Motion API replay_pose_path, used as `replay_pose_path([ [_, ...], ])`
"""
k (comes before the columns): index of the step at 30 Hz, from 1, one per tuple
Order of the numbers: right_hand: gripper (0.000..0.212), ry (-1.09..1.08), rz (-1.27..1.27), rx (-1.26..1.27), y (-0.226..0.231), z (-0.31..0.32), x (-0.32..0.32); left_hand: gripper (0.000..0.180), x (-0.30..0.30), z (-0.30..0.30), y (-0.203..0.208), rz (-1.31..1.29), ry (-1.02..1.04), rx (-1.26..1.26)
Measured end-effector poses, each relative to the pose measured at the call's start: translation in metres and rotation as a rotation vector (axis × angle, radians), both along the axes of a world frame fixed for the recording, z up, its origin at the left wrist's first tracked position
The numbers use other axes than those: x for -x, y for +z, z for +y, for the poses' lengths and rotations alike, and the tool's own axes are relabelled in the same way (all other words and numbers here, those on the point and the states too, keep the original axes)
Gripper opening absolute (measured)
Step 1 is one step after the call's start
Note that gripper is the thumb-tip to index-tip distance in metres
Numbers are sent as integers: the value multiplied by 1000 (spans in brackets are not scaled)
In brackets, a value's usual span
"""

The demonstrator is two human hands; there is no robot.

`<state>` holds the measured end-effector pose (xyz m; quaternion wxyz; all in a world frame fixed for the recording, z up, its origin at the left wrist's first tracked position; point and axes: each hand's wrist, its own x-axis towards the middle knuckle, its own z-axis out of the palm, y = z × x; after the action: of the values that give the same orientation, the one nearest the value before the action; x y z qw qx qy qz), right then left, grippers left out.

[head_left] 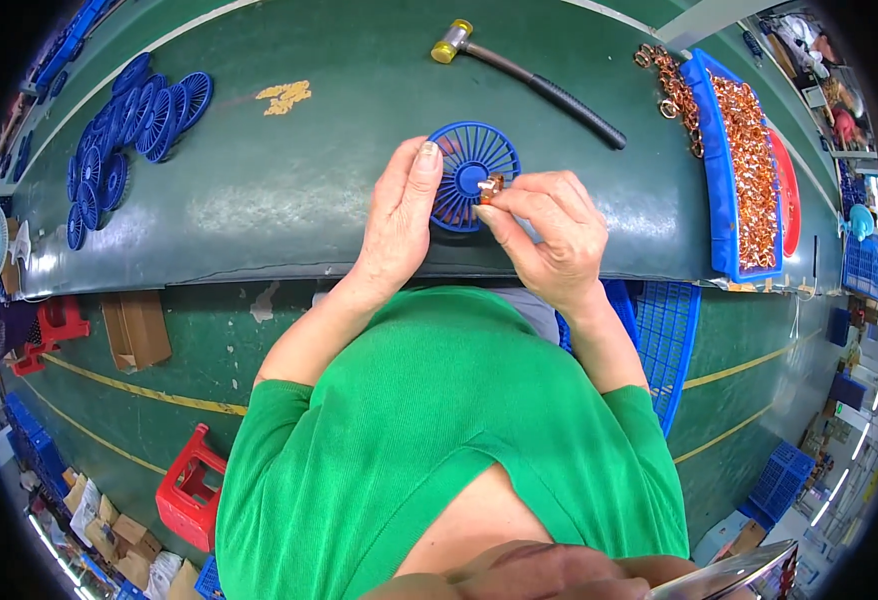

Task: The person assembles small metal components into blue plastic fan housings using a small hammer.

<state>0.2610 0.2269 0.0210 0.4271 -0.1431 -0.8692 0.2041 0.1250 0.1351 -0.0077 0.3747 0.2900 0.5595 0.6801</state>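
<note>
My left hand [404, 205] is closed on the left rim of a round blue plastic fan grille [471, 150], its thumb lying over the edge. The grille has thin spokes and a solid round hub, and it is held above the green tabletop near the front edge. Between the thumb and fingers of my right hand [554, 222] is a small shiny copper-coloured ring [492, 188]. That ring is over the right side of the hub; whether it touches the grille I cannot tell. My right fingertips partly cover it.
A mallet [529, 80] with yellow faces and a black handle lies beyond the grille. Several blue grilles [124, 125] are heaped at the left. At the right stands a blue bin [724, 200] full of copper-coloured rings, with loose ones beside it. Yellow scraps [284, 97] lie on the green table [299, 190].
</note>
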Motion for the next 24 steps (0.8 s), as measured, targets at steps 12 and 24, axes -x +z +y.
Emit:
replay_pose_path([
  [12, 11, -205, -37, -8, -18, -15, 23, 26, -12, -7, -8, 542, 103, -25],
  [24, 33, 334, -120, 281, 5, 55, -16, 44, -2, -15, 22, 346, -151, -114],
])
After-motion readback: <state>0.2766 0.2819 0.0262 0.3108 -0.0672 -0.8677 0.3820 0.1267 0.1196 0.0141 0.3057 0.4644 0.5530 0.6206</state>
